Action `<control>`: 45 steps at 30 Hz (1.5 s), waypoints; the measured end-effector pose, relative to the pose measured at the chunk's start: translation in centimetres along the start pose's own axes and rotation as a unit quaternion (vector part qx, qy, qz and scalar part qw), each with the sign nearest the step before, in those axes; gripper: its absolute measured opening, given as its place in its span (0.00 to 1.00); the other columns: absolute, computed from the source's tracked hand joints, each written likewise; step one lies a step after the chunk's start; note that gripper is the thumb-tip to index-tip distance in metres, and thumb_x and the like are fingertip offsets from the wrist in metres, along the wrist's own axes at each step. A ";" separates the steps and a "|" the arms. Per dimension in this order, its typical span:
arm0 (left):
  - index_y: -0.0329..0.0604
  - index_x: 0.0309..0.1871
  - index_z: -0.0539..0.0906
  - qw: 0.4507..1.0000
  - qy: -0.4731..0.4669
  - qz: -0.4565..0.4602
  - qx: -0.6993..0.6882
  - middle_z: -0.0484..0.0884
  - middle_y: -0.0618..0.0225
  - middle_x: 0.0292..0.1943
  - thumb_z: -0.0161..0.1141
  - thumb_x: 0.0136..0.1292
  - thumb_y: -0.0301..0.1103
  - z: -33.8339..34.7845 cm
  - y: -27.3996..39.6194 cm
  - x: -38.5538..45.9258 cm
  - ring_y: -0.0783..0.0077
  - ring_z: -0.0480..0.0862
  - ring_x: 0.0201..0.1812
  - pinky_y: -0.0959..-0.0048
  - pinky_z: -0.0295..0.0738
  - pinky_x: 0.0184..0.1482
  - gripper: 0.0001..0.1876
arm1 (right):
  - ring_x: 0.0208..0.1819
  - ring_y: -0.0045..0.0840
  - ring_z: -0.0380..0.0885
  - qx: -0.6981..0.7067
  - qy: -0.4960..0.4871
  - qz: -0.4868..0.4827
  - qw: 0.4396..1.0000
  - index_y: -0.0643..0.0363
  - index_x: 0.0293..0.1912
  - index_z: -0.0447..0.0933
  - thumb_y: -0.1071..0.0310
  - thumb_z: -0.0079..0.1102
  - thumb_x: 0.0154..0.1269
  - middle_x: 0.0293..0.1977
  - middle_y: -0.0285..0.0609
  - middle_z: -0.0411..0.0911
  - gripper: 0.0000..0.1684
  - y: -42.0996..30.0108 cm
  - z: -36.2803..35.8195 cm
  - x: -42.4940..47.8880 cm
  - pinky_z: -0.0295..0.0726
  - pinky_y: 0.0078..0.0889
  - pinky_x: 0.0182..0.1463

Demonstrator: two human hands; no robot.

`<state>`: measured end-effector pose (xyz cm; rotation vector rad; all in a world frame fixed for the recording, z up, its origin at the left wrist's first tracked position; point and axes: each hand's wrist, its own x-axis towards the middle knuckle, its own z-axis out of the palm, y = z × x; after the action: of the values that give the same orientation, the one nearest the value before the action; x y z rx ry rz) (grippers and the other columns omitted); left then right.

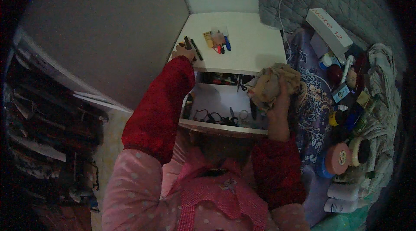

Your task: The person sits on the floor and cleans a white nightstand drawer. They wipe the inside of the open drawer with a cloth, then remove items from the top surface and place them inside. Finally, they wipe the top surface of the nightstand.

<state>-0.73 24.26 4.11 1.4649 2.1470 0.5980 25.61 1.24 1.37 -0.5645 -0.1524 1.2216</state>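
Observation:
My left hand (183, 52) is at the left edge of the white cabinet top (247, 46). Its fingers are closed around a short dark stick-like item (187, 42); what this is stays unclear. Just right of it lies a thin dark pencil-like stick (196, 49). A crumpled beige cloth (268, 86) fills my right hand (281, 107), held above the right side of the pulled-out drawer (224, 127). Inside the drawer are dark cords (214, 117), a pair of scissors (239, 83) and small items at the back. A pale sheet (217, 98) covers the drawer's middle.
On the cabinet top sit a yellowish tube (208, 39), a clear packet (220, 34) and a blue-capped item (227, 43). To the right, a patterned cloth (305, 123) bears a white box (329, 31), jars (338, 158) and white bottles (343, 192). A wall (130, 29) borders the left.

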 end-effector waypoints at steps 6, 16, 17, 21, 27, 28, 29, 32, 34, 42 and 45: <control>0.58 0.70 0.55 0.972 0.042 0.091 0.213 0.60 0.51 0.64 0.66 0.42 0.63 1.8 2.2 -3.5 0.48 0.61 0.64 0.55 0.66 0.59 0.51 | 0.51 0.36 0.72 -0.009 -0.013 0.012 1.000 0.55 0.59 0.64 0.51 0.53 0.63 0.52 0.43 0.70 0.29 -0.8 0.8 -1.4 0.76 0.47 0.51; 0.57 0.56 0.73 0.933 -0.004 0.207 0.296 0.70 0.63 0.53 0.55 0.57 0.34 1.9 0.7 -2.6 0.52 0.72 0.53 0.54 0.68 0.53 0.20 | 0.51 0.36 0.73 -0.045 0.060 -0.012 0.997 0.59 0.56 0.67 0.51 0.54 0.63 0.51 0.43 0.72 0.28 0.3 0.3 -0.3 0.77 0.44 0.51; 0.57 0.56 0.73 0.924 0.001 0.223 0.312 0.70 0.62 0.53 0.55 0.57 0.34 2.2 0.9 -2.7 0.52 0.72 0.53 0.53 0.68 0.53 0.20 | 0.51 0.36 0.73 -0.052 0.069 -0.020 0.996 0.59 0.56 0.67 0.51 0.54 0.63 0.50 0.44 0.72 0.28 0.1 0.0 -0.3 0.76 0.44 0.51; 0.51 0.55 0.72 0.903 0.033 0.254 0.346 0.71 0.58 0.52 0.56 0.57 0.32 1.7 0.7 -3.4 0.52 0.73 0.53 0.53 0.68 0.52 0.20 | 0.50 0.37 0.73 -0.030 0.019 -0.014 0.999 0.58 0.57 0.67 0.50 0.54 0.62 0.51 0.44 0.72 0.29 0.3 -0.1 -0.1 0.75 0.46 0.52; 0.47 0.55 0.68 0.868 0.087 0.317 0.372 0.73 0.52 0.48 0.60 0.56 0.40 2.0 0.3 -2.1 0.50 0.75 0.51 0.59 0.75 0.47 0.24 | 0.54 0.38 0.70 0.003 0.008 0.043 0.999 0.55 0.59 0.65 0.49 0.55 0.61 0.53 0.45 0.70 0.31 0.3 -1.1 0.0 0.74 0.48 0.53; 0.43 0.53 0.69 0.884 0.079 0.317 0.333 0.75 0.51 0.46 0.60 0.56 0.35 1.7 0.7 -2.7 0.48 0.75 0.51 0.60 0.75 0.46 0.21 | 0.54 0.38 0.70 0.000 0.020 0.045 0.999 0.55 0.59 0.65 0.49 0.56 0.61 0.54 0.45 0.69 0.32 0.1 -0.2 -0.6 0.74 0.48 0.53; 0.43 0.53 0.68 0.889 0.053 0.301 0.341 0.75 0.50 0.45 0.61 0.56 0.35 1.4 1.2 -3.1 0.48 0.76 0.50 0.59 0.76 0.45 0.23 | 0.55 0.38 0.69 -0.003 0.031 0.048 0.998 0.55 0.59 0.65 0.49 0.56 0.60 0.55 0.45 0.69 0.32 -0.1 0.5 -1.2 0.74 0.48 0.53; 0.42 0.55 0.65 0.900 -0.035 0.255 0.352 0.76 0.46 0.45 0.62 0.55 0.35 0.7 1.9 -2.4 0.48 0.78 0.47 0.57 0.78 0.43 0.25 | 0.55 0.38 0.69 -0.089 0.108 -0.001 0.990 0.54 0.59 0.65 0.48 0.58 0.59 0.54 0.44 0.69 0.33 0.0 1.8 -1.5 0.74 0.47 0.53; 0.41 0.55 0.64 0.903 -0.119 0.232 0.341 0.76 0.43 0.45 0.62 0.54 0.34 1.0 1.8 -0.8 0.49 0.79 0.47 0.56 0.78 0.44 0.27 | 0.55 0.37 0.69 -0.065 0.035 0.008 0.997 0.54 0.58 0.66 0.48 0.58 0.59 0.54 0.44 0.68 0.32 0.7 -1.1 0.8 0.74 0.46 0.53; 0.36 0.65 0.54 0.924 -0.027 0.265 0.275 0.72 0.41 0.52 0.56 0.61 0.34 6.5 -1.8 3.5 0.49 0.77 0.51 0.54 0.75 0.48 0.33 | 0.54 0.37 0.69 -0.055 0.015 -0.008 0.998 0.55 0.58 0.66 0.47 0.57 0.59 0.54 0.43 0.69 0.32 -0.3 0.9 -0.7 0.74 0.45 0.54; 0.34 0.64 0.56 0.926 -0.018 0.374 0.047 0.72 0.42 0.54 0.53 0.64 0.39 4.4 -9.7 9.4 0.49 0.76 0.53 0.58 0.72 0.53 0.30 | 0.54 0.38 0.69 -0.039 -0.009 0.039 0.998 0.55 0.58 0.66 0.47 0.57 0.59 0.55 0.43 0.68 0.33 1.2 1.4 -0.3 0.74 0.47 0.54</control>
<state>-8.22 30.18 -6.42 2.3378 1.5460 0.7089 23.90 1.68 2.07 -0.6330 -0.1953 1.3011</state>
